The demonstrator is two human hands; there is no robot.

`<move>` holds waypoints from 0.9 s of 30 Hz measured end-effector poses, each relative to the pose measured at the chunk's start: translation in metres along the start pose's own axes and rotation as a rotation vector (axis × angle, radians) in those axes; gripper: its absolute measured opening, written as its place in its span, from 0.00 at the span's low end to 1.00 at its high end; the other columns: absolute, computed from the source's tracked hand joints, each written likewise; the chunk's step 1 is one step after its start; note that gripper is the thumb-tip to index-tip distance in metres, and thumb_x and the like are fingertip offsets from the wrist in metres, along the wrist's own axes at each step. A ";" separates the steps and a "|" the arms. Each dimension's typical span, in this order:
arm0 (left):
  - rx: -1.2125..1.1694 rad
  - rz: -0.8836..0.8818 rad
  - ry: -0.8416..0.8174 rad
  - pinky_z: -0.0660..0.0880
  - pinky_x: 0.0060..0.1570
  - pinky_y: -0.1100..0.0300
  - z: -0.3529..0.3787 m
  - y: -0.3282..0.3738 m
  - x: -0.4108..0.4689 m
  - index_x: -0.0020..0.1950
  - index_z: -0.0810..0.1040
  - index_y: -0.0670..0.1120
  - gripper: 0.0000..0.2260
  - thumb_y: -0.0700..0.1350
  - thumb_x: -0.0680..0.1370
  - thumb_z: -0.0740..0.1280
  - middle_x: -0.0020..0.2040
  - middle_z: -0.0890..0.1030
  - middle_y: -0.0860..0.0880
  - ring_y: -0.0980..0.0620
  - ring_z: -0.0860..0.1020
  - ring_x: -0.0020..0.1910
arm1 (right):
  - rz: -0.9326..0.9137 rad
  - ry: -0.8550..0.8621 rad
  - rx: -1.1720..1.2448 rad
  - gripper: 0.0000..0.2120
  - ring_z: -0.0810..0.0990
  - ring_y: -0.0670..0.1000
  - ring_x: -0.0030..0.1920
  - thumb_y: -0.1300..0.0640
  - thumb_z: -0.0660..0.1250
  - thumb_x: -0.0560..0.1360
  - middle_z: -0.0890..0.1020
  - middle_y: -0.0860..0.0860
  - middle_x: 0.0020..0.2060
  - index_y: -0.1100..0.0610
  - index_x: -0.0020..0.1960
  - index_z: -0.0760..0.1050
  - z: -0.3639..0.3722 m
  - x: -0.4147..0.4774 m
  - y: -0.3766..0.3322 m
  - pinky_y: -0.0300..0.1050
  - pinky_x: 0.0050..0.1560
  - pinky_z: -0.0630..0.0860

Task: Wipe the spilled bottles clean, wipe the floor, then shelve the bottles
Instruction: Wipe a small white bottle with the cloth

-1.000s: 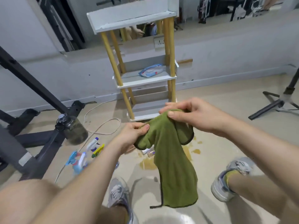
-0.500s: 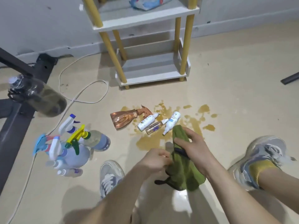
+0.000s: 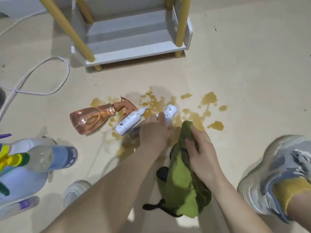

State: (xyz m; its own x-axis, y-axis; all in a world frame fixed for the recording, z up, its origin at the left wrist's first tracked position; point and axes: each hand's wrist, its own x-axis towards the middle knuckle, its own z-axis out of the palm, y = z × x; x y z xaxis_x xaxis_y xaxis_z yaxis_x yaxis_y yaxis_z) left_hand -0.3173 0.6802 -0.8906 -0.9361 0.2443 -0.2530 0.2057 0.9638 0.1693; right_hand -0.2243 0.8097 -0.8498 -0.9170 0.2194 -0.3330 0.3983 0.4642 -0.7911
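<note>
An amber spray bottle point(image 3: 90, 118) lies on its side in a brown spill point(image 3: 193, 115) on the floor. Beside it lie a white bottle point(image 3: 129, 121), a small clear bottle point(image 3: 134, 131) and a second white bottle point(image 3: 170, 111). My left hand point(image 3: 153, 132) is down over the clear bottle, one finger touching the second white bottle. Its other fingers are hidden, so the grasp is unclear. My right hand point(image 3: 200, 148) grips a bunched green cloth point(image 3: 181, 179) just right of the bottles, its top end over the spill.
The white shelf unit point(image 3: 134, 54) with yellow posts stands on the floor beyond the spill. Several spray bottles point(image 3: 50, 158) stand at the left. A white cable point(image 3: 42, 68) loops at the upper left. My shoes point(image 3: 277, 174) point(image 3: 74, 190) flank the cloth.
My view dropped from the shelf to the floor. My left hand let go of the cloth and reached forward onto the small bottles. My right hand kept the cloth and lowered it.
</note>
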 end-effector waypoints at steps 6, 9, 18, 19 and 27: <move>0.062 0.059 -0.024 0.65 0.41 0.54 0.002 -0.001 -0.009 0.69 0.63 0.48 0.23 0.51 0.75 0.63 0.49 0.79 0.43 0.40 0.75 0.54 | 0.054 0.087 0.208 0.21 0.68 0.31 0.56 0.59 0.63 0.81 0.67 0.41 0.54 0.54 0.73 0.69 0.017 0.008 0.005 0.33 0.59 0.71; -0.217 0.025 -0.160 0.74 0.46 0.53 -0.032 -0.016 -0.016 0.67 0.69 0.53 0.23 0.58 0.73 0.63 0.50 0.81 0.48 0.46 0.77 0.53 | 0.052 0.090 0.200 0.23 0.71 0.32 0.52 0.59 0.68 0.78 0.71 0.43 0.52 0.54 0.72 0.71 0.018 0.003 -0.001 0.24 0.51 0.67; 0.215 0.206 -0.280 0.66 0.40 0.55 -0.198 -0.121 -0.091 0.55 0.78 0.50 0.15 0.57 0.80 0.59 0.42 0.78 0.52 0.46 0.76 0.46 | 0.124 -0.075 0.519 0.16 0.80 0.45 0.57 0.54 0.68 0.77 0.82 0.41 0.56 0.43 0.64 0.77 0.060 -0.035 -0.074 0.50 0.63 0.76; 0.165 0.150 -0.267 0.69 0.43 0.55 -0.203 -0.132 -0.104 0.56 0.78 0.51 0.15 0.58 0.79 0.60 0.43 0.80 0.51 0.46 0.78 0.47 | 0.150 -0.109 0.544 0.17 0.80 0.47 0.59 0.55 0.67 0.78 0.81 0.44 0.58 0.46 0.67 0.76 0.068 -0.039 -0.082 0.50 0.64 0.75; -0.530 -0.446 -0.068 0.79 0.41 0.48 -0.105 -0.172 -0.142 0.42 0.73 0.52 0.10 0.58 0.76 0.63 0.32 0.81 0.51 0.49 0.80 0.35 | -0.278 -0.428 0.037 0.30 0.58 0.39 0.70 0.51 0.57 0.78 0.60 0.47 0.74 0.55 0.78 0.57 0.150 -0.069 -0.111 0.35 0.72 0.54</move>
State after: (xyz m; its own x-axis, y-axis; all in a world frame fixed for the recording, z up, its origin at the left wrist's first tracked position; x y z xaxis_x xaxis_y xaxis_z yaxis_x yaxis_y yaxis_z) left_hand -0.2498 0.4689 -0.7833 -0.8753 -0.1402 -0.4628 -0.3776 0.7960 0.4731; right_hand -0.2082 0.6142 -0.8165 -0.9170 -0.2822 -0.2817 0.1447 0.4229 -0.8946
